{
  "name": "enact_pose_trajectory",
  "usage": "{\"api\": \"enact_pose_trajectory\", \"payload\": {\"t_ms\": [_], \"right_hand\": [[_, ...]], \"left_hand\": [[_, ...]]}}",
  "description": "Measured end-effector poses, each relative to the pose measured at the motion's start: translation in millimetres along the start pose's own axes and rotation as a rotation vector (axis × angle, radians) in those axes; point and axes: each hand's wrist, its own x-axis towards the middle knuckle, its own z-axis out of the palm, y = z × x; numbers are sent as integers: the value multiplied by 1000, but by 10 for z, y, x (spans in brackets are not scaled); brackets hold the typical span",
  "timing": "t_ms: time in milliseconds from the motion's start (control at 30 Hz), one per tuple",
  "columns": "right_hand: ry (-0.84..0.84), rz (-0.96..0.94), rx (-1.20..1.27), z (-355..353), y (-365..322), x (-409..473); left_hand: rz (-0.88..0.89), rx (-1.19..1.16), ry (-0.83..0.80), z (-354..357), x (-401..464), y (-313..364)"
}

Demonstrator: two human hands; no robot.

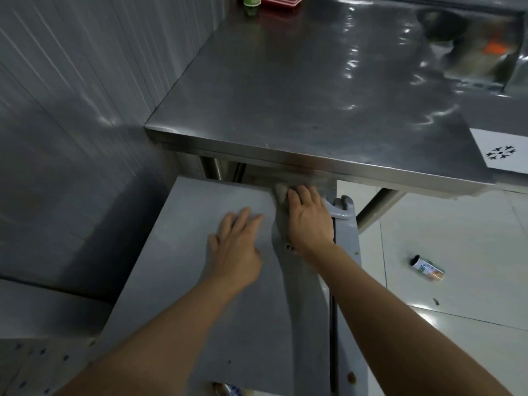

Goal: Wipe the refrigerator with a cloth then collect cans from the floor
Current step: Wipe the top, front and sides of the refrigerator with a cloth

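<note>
The left hand (235,247) lies flat on the refrigerator (205,212) top, fingers spread and holding nothing. Just beside it, the right hand (310,221) presses a grey cloth (279,195) against the front edge — the cloth shows under and past the fingertips. A can (427,268) lies on the floor (457,238), well apart. Beyond stands the steel surface (314,90).

Commercial kitchen: stainless steel worktable (314,90), refrigerator (200,252), tiled floor (457,252).
</note>
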Motion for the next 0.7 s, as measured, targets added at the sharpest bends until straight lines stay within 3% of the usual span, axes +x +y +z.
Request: {"api": "enact_pose_trajectory", "payload": {"t_ms": [333,467,600,700], "right_hand": [[25,259,134,-67,398,-80],[55,269,176,-68,535,-98],[83,220,180,-68,568,-524],[47,329,240,-28,435,-1108]], "left_hand": [[-55,-17,-90,130,65,-94],[-68,-16,-84,124,54,-82],[-78,3,-56,151,45,-56],[-79,25,-46,157,38,-52]]}}
